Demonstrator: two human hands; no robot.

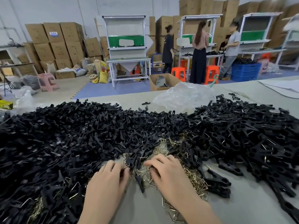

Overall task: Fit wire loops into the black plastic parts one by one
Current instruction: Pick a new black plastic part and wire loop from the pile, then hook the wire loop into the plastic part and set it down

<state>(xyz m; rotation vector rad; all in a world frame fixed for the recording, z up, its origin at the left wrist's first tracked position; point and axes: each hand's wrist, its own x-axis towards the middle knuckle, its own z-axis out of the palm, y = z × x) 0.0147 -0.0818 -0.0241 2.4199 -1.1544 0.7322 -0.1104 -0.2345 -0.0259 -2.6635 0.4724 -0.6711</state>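
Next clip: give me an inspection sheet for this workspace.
surface: grey table, mostly covered.
job's things: black parts heaped left and right; wire loops piled between, by the hands.
clutter: clear plastic bag behind the heaps.
grips: left hand and right hand, fingers curled into the loops; hold unclear.
cables: nothing seen.
surroundings: stacked cartons, benches, people standing.
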